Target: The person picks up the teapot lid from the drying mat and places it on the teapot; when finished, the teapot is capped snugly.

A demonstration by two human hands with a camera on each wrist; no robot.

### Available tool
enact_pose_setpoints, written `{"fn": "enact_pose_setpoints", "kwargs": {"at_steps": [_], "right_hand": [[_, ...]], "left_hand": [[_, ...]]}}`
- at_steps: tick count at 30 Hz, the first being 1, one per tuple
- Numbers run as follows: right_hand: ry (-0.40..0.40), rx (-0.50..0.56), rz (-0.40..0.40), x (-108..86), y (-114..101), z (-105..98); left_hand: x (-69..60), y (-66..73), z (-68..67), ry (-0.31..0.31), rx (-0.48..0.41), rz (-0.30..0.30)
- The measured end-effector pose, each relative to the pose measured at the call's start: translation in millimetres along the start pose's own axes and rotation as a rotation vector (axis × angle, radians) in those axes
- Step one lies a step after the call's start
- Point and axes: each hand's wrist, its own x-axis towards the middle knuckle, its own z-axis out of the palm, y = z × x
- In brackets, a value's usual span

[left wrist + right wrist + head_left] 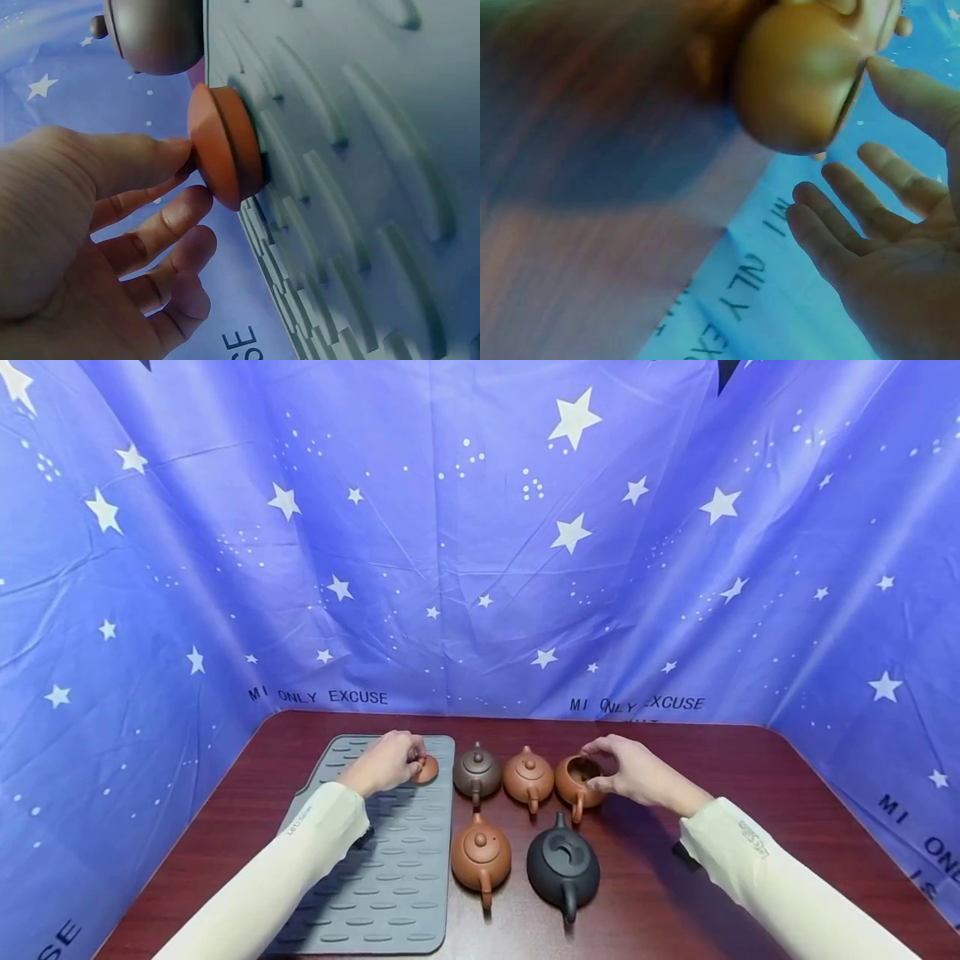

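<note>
My left hand [387, 763] pinches the knob of an orange-brown teapot lid [224, 146] between thumb and index finger, the other fingers loosely bent. The lid is at the far right part of the grey ridged mat [390, 893], its underside against or just over the ridges; I cannot tell which. At the back right, an orange-brown teapot [576, 793] stands lidless, its dark inside showing. My right hand [637, 770] is at that pot's right side with fingers spread, thumb at the rim. In the right wrist view the pot's round body [799, 79] shows beside the thumb.
A dark brown teapot [477, 772] and an orange-brown one [528, 775], both lidded, stand left of the lidless pot. Nearer are another lidded orange-brown teapot [480, 858] and a black teapot [562, 864]. A starry blue cloth [480, 543] surrounds the reddish-brown table [675, 893].
</note>
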Motion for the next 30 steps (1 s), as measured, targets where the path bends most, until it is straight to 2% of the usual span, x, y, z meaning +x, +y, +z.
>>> {"fn": "enact_pose_setpoints", "kwargs": {"at_steps": [7,11,18,21,25,28,30], "right_hand": [[0.086,-0.018,-0.015,-15.4,13,5],[0.084,-0.004,-0.016,-18.6,16,9],[0.072,0.044,-0.008,-16.4,15,14],[0.070,0.055,0.004,-16.0,14,15],[0.059,0.051,0.017,-14.6,12,14],[0.050,0.051,0.034,-14.3,11,13],[0.045,0.058,0.047,-14.4,11,13]], "left_hand": [[1.1,2.2,1.3,0.027,0.012,0.030],[0.9,1.8,1.6,0.052,0.015,0.062],[2.7,8.8,-7.3,0.151,0.017,0.123],[7.5,18.7,-13.3,0.177,0.019,0.142],[15.9,38.8,-19.2,0.179,0.011,0.167],[23.8,58.7,-20.8,0.185,0.024,0.221],[29.6,74.6,-21.2,0.195,0.040,0.279]]}}
